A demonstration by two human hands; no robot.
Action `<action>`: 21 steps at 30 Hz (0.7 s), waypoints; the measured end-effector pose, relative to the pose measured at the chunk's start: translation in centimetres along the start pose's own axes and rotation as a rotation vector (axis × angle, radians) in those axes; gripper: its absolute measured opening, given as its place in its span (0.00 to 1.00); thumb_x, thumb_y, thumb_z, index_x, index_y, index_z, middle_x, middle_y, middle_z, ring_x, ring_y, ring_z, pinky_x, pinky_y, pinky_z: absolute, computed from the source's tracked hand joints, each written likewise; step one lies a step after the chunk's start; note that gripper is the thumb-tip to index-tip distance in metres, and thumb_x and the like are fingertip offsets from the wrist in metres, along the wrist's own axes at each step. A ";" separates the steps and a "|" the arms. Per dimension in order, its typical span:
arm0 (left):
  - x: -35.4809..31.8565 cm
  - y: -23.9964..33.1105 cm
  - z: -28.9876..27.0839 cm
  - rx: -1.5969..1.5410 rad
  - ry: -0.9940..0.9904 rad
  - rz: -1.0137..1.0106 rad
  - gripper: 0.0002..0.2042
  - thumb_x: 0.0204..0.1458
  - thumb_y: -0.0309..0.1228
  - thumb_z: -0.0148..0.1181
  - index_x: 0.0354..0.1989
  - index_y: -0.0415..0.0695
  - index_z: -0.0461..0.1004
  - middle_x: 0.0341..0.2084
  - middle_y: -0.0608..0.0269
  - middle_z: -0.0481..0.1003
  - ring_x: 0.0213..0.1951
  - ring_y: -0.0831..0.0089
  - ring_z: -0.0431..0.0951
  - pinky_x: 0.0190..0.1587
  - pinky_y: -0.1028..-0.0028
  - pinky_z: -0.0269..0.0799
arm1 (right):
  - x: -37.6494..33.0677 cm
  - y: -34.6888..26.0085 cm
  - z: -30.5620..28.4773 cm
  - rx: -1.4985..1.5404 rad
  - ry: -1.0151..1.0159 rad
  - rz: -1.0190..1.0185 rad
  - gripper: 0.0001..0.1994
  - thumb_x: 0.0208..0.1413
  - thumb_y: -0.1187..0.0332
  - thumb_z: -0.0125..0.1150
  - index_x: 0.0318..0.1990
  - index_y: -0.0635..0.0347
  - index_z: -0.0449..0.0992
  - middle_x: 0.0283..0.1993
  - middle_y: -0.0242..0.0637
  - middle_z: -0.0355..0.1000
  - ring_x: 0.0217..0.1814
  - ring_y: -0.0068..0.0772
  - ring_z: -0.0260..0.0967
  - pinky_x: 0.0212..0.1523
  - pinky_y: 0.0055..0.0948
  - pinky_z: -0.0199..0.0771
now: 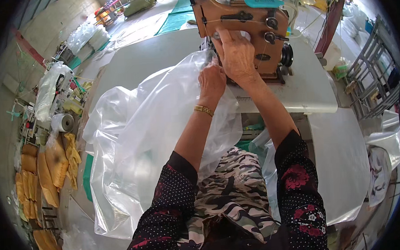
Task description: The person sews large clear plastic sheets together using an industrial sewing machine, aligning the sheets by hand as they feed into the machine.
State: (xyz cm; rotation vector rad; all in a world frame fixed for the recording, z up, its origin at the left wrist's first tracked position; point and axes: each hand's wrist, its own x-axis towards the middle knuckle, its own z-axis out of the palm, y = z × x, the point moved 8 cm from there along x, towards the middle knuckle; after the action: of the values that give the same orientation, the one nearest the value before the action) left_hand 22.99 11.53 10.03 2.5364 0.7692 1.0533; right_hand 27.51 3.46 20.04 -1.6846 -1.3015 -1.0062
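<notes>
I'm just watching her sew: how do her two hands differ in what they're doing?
The left hand is curled, pinching the clear plastic sheet; the right hand lies flatter, farther forward against the brown sewing machine. Only the left wrist wears a gold bracelet. Both rest on the plastic.

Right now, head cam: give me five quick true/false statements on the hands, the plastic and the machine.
1. The left hand grips the clear plastic sheet beside the sewing machine. True.
2. The right hand rests on the person's lap. False: it is up against the front of the machine, at the needle area.
3. The machine's body is bright green. False: it is tan-brown with a teal handle on top.
4. A gold bracelet sits on the left wrist. True.
5. The plastic sheet is folded in a neat stack on the table. False: it billows loose across the table edge and down toward the lap.
</notes>
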 end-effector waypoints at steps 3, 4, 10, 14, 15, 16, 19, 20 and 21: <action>0.0 -0.5 0.1 -0.001 -0.021 0.019 0.07 0.49 0.24 0.52 0.35 0.36 0.72 0.29 0.42 0.77 0.33 0.45 0.78 0.37 0.53 0.73 | 3.1 -2.1 -0.7 0.097 0.147 -0.086 0.16 0.53 0.65 0.62 0.48 0.61 0.71 0.32 0.38 0.73 0.36 0.42 0.73 0.38 0.39 0.73; 0.1 -0.4 0.2 -0.004 -0.019 0.022 0.07 0.49 0.24 0.52 0.35 0.36 0.72 0.29 0.42 0.77 0.33 0.45 0.78 0.37 0.53 0.73 | 4.1 -2.4 -0.4 0.068 0.154 -0.124 0.18 0.52 0.66 0.64 0.50 0.60 0.71 0.33 0.38 0.73 0.38 0.42 0.72 0.41 0.39 0.73; 0.1 0.0 0.2 -0.043 0.034 0.016 0.14 0.51 0.28 0.51 0.45 0.37 0.72 0.31 0.41 0.76 0.35 0.45 0.77 0.38 0.53 0.72 | 6.8 -3.1 1.1 -0.016 0.205 -0.365 0.16 0.52 0.69 0.62 0.48 0.59 0.71 0.34 0.39 0.73 0.40 0.42 0.73 0.44 0.39 0.73; 0.2 -0.1 0.3 -0.052 0.040 0.005 0.14 0.51 0.28 0.50 0.45 0.37 0.72 0.29 0.39 0.75 0.34 0.44 0.77 0.37 0.52 0.72 | 8.4 -2.4 2.2 -0.126 0.153 -0.345 0.15 0.49 0.73 0.61 0.46 0.59 0.73 0.35 0.39 0.74 0.39 0.43 0.73 0.44 0.40 0.73; 0.3 0.3 0.4 -0.043 0.043 0.010 0.14 0.51 0.28 0.49 0.44 0.37 0.72 0.28 0.39 0.75 0.33 0.44 0.77 0.36 0.52 0.72 | 9.3 -1.7 2.6 -0.121 0.110 -0.329 0.13 0.49 0.73 0.58 0.44 0.61 0.74 0.34 0.43 0.74 0.41 0.45 0.73 0.46 0.42 0.72; 0.4 0.3 0.7 -0.039 0.023 0.011 0.13 0.52 0.29 0.49 0.44 0.36 0.72 0.26 0.38 0.75 0.32 0.44 0.77 0.35 0.51 0.72 | 9.9 -1.5 3.0 -0.107 0.068 -0.316 0.13 0.48 0.74 0.55 0.42 0.63 0.76 0.34 0.47 0.75 0.44 0.47 0.73 0.49 0.44 0.71; 0.2 -0.5 -0.3 -0.033 0.047 0.004 0.13 0.52 0.29 0.49 0.43 0.36 0.72 0.26 0.39 0.75 0.32 0.44 0.77 0.36 0.51 0.72 | 13.0 -5.6 -1.8 -0.350 -0.176 -0.022 0.18 0.49 0.76 0.54 0.49 0.66 0.72 0.33 0.49 0.75 0.38 0.48 0.75 0.41 0.41 0.75; 0.4 -0.5 -0.2 -0.030 0.060 0.018 0.12 0.52 0.29 0.49 0.43 0.36 0.72 0.26 0.39 0.75 0.32 0.44 0.77 0.36 0.51 0.72 | 13.5 -5.5 -2.0 -0.315 -0.307 0.137 0.20 0.51 0.74 0.54 0.53 0.67 0.69 0.37 0.48 0.74 0.41 0.49 0.73 0.42 0.45 0.72; 0.3 -0.5 0.1 -0.030 0.054 0.016 0.12 0.52 0.29 0.49 0.43 0.36 0.72 0.26 0.39 0.75 0.32 0.44 0.77 0.36 0.51 0.72 | 12.5 -4.2 -0.7 -0.314 -0.312 0.141 0.20 0.51 0.74 0.54 0.53 0.67 0.69 0.37 0.48 0.74 0.41 0.49 0.73 0.42 0.45 0.72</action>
State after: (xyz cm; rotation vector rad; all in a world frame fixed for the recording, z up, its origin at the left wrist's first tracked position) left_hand 23.06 12.14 9.89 2.5025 0.7426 1.1347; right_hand 25.39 8.24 32.19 -2.2118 -1.2411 -0.9268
